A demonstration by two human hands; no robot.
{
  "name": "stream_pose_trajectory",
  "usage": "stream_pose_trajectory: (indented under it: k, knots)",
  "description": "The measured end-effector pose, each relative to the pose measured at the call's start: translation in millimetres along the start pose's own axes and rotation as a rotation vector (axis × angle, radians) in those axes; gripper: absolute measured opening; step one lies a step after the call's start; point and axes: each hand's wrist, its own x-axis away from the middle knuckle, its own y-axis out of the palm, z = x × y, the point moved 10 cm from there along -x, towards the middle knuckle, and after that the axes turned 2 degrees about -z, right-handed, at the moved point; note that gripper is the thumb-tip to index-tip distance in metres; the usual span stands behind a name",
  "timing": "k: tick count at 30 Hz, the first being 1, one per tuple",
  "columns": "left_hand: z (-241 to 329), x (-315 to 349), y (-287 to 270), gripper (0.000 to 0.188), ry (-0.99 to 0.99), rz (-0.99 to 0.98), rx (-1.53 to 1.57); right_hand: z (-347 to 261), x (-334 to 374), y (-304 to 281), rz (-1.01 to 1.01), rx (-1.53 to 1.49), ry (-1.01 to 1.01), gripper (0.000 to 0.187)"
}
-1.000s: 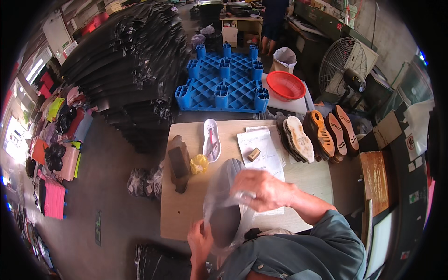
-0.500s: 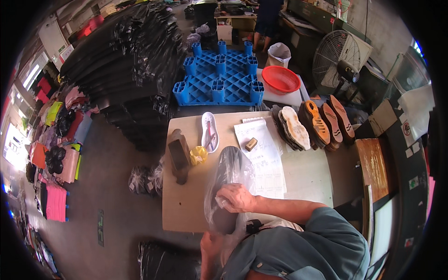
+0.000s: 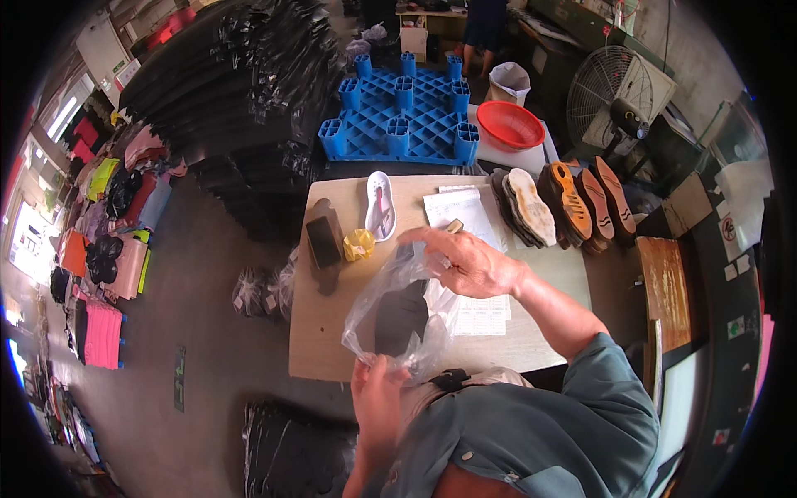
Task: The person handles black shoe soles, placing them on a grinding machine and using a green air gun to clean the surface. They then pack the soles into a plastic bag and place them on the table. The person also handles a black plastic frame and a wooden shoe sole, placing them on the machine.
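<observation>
A clear plastic bag [image 3: 363, 313] hangs in front of me over the table's near edge, its mouth spread wide. Inside it lies a dark, flat, sole-shaped piece [image 3: 400, 319]; part of it is covered by the film and by my hand. My left hand [image 3: 378, 388] pinches the bag's near rim. Farther out, my right hand [image 3: 475, 261] is closed on the bag's far side, fingers bent over the plastic. Whether it also grips the dark piece beneath cannot be seen.
On the table [image 3: 320, 353] are a dark block [image 3: 323, 243], a yellow crumpled roll [image 3: 359, 244], a white sole-shaped tray [image 3: 379, 207] and written papers [image 3: 483, 319]. Several shoe soles [image 3: 529, 207] line the right edge. Beyond stand a blue pallet [image 3: 407, 104], red basket [image 3: 510, 124] and fan [image 3: 610, 100].
My right hand has moved up and away from me, off the middle of the dark piece. My left hand has risen to the bag's rim, and the bag's mouth is now spread wider.
</observation>
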Motion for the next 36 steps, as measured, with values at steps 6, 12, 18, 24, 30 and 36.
stream_pose_trajectory:
  k: [6, 12, 18, 24, 30, 36]
  knots:
    - [-7.9, -16.8, 0.1, 0.009, -0.057, 0.021, 0.535, 28.5, 2.3, 54.0, -0.373, -0.553, 0.098, 0.067]
    - [-11.1, -23.3, -2.6, 0.011, -0.031, -0.026, 0.539, 2.4, 23.5, 100.0, -0.332, 0.017, -0.228, 0.09]
    - [-0.2, -15.9, -6.7, 0.005, 0.022, -0.022, 0.287, 17.4, 12.2, 99.0, -0.362, -0.02, -0.072, 0.075]
    - [50.4, -12.5, -1.5, 0.017, 0.3, 0.032, -0.414, -15.8, 1.5, 21.3, -0.131, -0.025, -0.109, 0.062]
    - [63.4, -31.7, 106.3, 0.069, 0.748, -0.295, -1.082, -59.7, -22.5, 6.9, -0.112, 0.119, -0.186, 0.061]
    - [40.1, -67.8, 133.3, 0.03, 0.533, -0.423, -0.76, -47.8, -21.2, 6.6, -0.111, 0.104, -0.144, 0.059]
